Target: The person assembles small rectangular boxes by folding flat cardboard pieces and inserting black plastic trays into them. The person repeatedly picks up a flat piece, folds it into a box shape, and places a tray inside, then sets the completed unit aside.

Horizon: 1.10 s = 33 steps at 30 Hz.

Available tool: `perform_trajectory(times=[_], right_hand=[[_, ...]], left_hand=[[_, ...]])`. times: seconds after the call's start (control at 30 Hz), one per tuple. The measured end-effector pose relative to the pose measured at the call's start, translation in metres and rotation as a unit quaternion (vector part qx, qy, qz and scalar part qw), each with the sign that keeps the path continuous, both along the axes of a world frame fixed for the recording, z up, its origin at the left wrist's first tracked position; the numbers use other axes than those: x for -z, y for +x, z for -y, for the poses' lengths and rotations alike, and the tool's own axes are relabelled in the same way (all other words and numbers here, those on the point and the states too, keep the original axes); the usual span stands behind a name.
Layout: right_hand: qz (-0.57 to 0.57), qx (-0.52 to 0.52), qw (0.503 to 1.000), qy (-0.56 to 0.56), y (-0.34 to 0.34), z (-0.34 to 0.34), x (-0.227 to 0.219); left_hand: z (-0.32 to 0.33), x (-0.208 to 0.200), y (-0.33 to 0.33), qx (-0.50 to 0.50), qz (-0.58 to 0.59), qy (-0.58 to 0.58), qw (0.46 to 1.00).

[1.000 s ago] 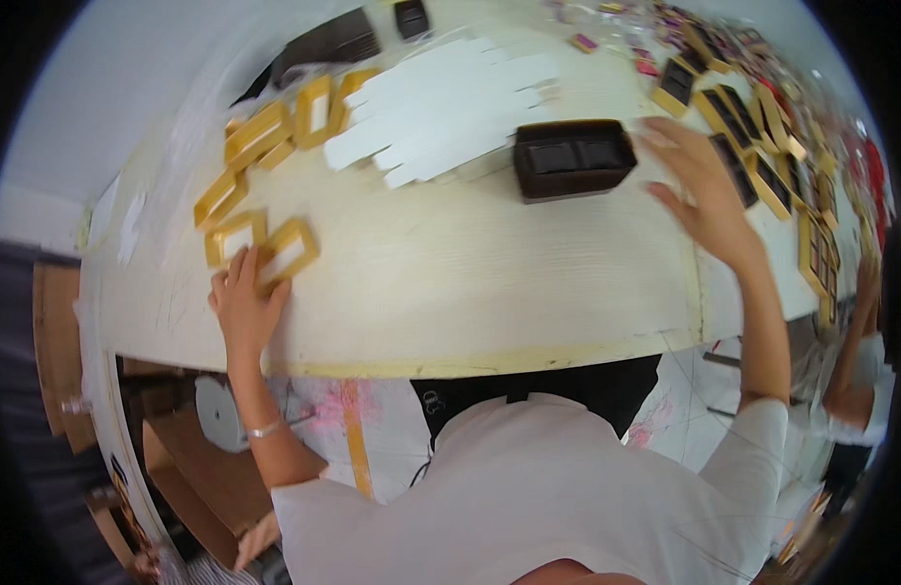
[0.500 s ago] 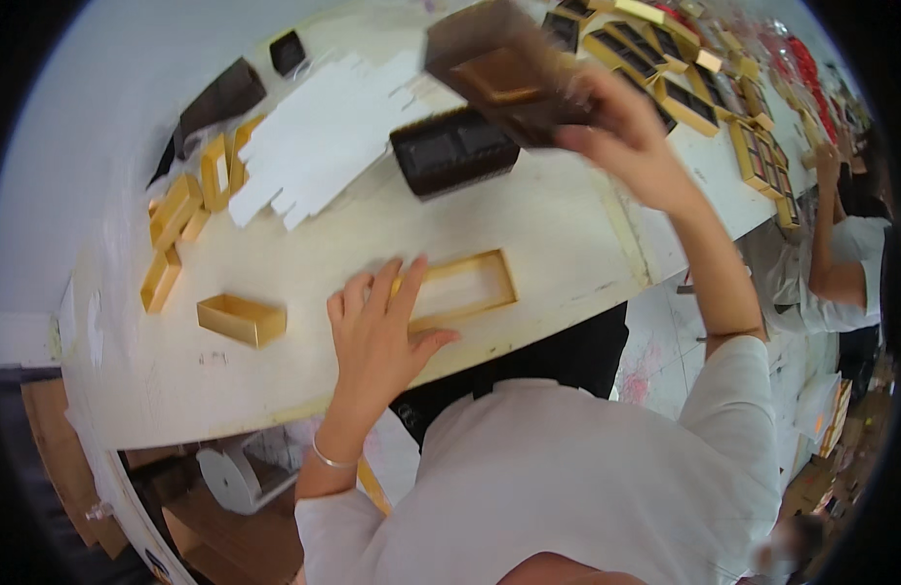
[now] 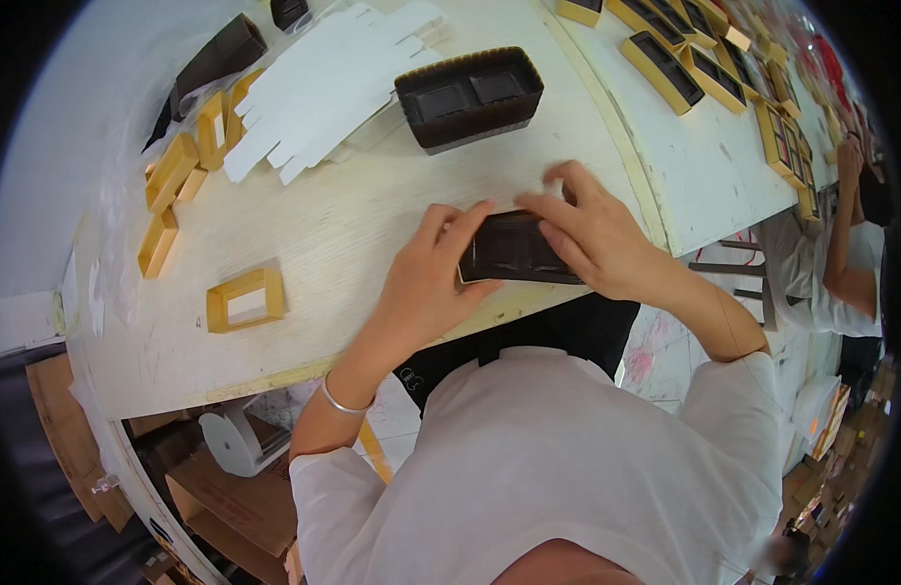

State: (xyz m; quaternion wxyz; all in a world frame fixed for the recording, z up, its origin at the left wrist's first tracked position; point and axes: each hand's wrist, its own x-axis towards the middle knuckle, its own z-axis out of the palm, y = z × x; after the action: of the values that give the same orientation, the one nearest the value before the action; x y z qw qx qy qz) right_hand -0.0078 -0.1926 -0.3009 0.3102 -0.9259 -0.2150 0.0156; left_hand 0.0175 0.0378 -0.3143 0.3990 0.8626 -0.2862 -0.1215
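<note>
A black plastic tray with shallow compartments lies near the table's front edge. My left hand grips its left end, fingers over the far side and thumb along the near side. My right hand is at the right end, its thumb on the tray and its other fingers apart, some raised. A thin pale edge shows at the tray's left end; the gold frame that lay here is otherwise hidden. Beyond them stands a stack of black trays. To the left, a small gold frame rests alone.
White card strips are spread at the back left. Several gold frames and a dark stack lie left of them. Gold boxes with black inserts cover the far right table. Another person's arm is at the right edge.
My right hand has come down and nearer with a black tray, now between both hands where the gold frame lay. My left hand has shifted right. The whole view has moved slightly.
</note>
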Motion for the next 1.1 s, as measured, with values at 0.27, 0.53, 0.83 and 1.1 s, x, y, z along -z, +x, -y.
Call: perform_trajectory(times=[0.27, 0.53, 0.83, 1.1], right_hand=[[0.1, -0.213, 0.972, -0.014, 0.004, 0.041, -0.007], [0.206, -0.206, 0.956, 0.008, 0.001, 0.037, 0.012], [0.322, -0.282, 0.902, -0.047, 0.012, 0.037, 0.007], [0.261, -0.291, 0.92, -0.019, -0.003, 0.033, -0.002]], left_hand=[[-0.006, 0.004, 0.004, 0.015, -0.013, -0.003, 1.0], [-0.01, -0.003, 0.011, 0.035, -0.064, 0.008, 0.997], [-0.011, -0.005, 0.018, 0.054, -0.059, 0.0, 0.997], [-0.015, -0.001, 0.02, 0.102, 0.025, 0.004, 0.994]])
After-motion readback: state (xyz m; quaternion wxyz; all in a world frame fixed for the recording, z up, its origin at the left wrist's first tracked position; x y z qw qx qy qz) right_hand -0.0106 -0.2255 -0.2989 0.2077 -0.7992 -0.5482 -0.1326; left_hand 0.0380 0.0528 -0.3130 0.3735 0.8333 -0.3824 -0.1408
